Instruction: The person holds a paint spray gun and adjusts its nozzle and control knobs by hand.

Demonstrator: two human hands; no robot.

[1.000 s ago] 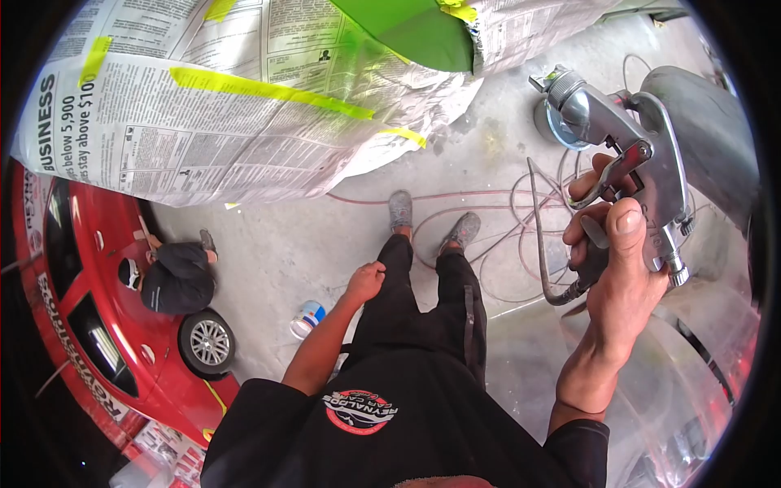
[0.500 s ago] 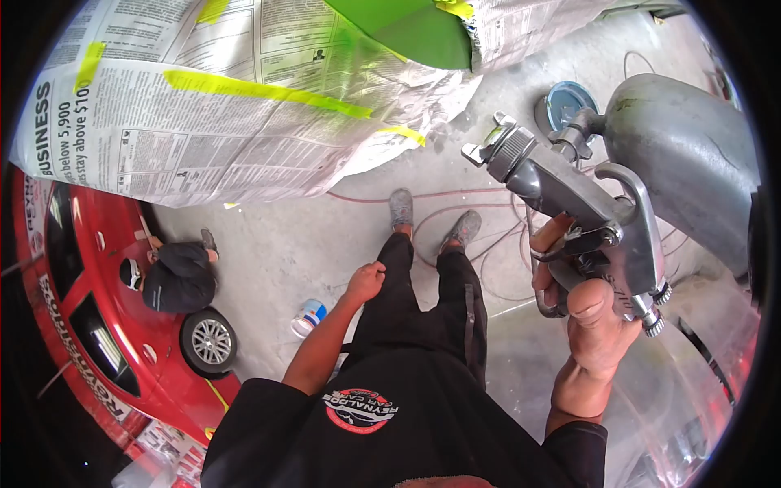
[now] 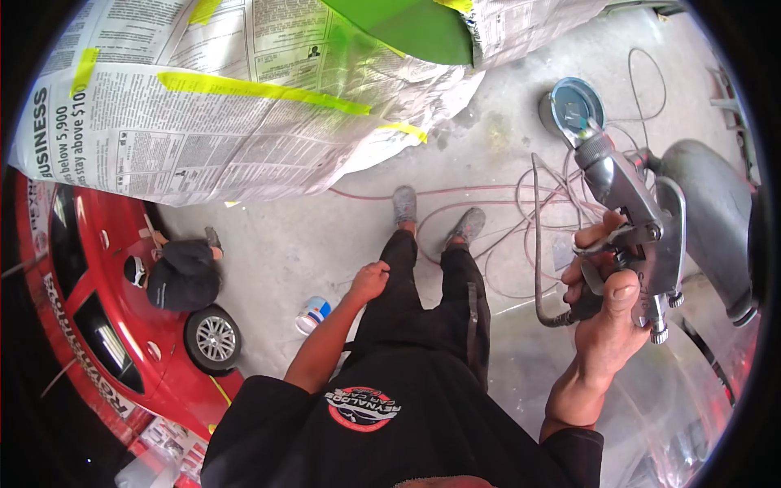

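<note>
My right hand (image 3: 606,313) is wrapped round a metal spray gun (image 3: 639,220) at the right, fingers at its trigger. The gun's front points up and left, overlapping the edge of a blue-rimmed can (image 3: 573,104). A grey cup (image 3: 708,203) is joined to the gun's right side, and a dark hose runs by the grip. My left hand (image 3: 371,281) hangs closed near my left thigh, with nothing visible in it. Ahead at the upper left is a newspaper-covered surface (image 3: 244,138) with yellow tape and an exposed green panel (image 3: 407,28).
A person (image 3: 183,272) crouches beside a red car (image 3: 122,301) at the left. A white and blue can (image 3: 312,315) stands on the floor. Coiled hoses (image 3: 561,191) lie ahead of my feet. Clear plastic sheeting (image 3: 643,407) spreads at the lower right.
The spray gun first swung left, then came back right, its front now pointing more steeply upward in view. The cup has dropped lower. My left hand has barely moved.
</note>
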